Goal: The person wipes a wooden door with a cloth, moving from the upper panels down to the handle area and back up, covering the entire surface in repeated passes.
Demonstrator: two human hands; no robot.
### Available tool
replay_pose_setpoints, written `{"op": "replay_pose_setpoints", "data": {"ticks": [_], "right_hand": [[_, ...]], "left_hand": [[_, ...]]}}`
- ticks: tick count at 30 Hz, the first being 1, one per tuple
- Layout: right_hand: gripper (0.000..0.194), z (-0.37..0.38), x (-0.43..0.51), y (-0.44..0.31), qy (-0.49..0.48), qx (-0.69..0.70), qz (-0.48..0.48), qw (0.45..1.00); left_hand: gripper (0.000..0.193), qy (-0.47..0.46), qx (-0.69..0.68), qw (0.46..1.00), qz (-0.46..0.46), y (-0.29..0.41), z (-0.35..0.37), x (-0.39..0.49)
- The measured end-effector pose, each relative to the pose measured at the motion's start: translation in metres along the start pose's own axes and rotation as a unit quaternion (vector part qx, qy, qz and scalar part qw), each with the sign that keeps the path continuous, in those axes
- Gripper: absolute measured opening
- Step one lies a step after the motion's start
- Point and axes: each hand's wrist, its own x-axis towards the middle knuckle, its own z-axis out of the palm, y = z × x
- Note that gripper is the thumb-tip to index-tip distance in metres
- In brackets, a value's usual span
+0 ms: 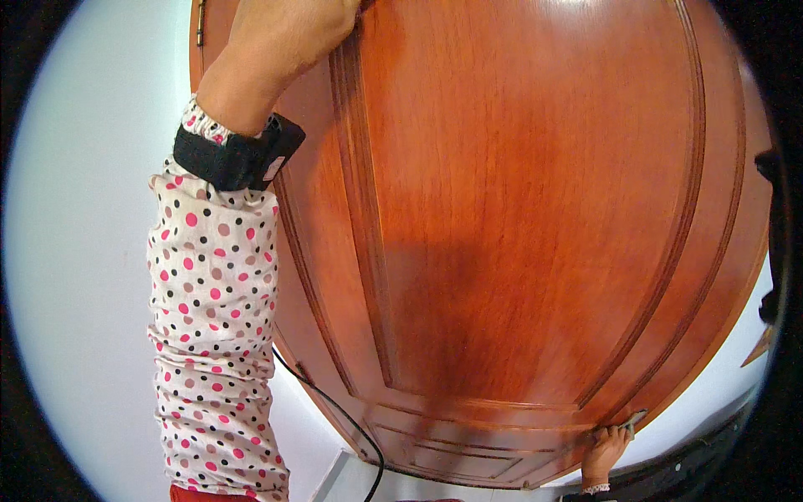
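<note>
My left hand (307, 28) is raised in front of a reddish-brown wooden panelled door (527, 188). The top edge of the picture cuts off its fingers, and a dark bit of something shows beside them; what it holds, if anything, is hidden. Low at the right, my right hand (606, 448) grips a metal door handle (637, 418) near the door's edge. Moulded grooves frame the large middle panel, with smaller panels below it.
A pale wall (94, 238) runs along the left. One brass-coloured hinge (200, 24) sits on the door's left edge. A black cable (351, 421) hangs below my left sleeve (216, 301), which has a black strap (219, 157) at the wrist. Dark objects (768, 166) show at the right rim.
</note>
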Motion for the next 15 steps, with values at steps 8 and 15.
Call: {"op": "replay_pose_setpoints", "data": {"ticks": [8, 15], "right_hand": [[0.014, -0.025, 0.080, 0.022, -0.002, -0.002, -0.027, 1.000], [0.006, -0.060, 0.187, 0.046, 0.014, 0.007, -0.067, 0.998]], "left_hand": [[0.038, -0.124, 0.010, 0.985, -0.119, 0.015, -0.018, -0.008], [0.037, -0.032, 0.054, 0.996, -0.058, 0.025, 0.003, -0.007]]}}
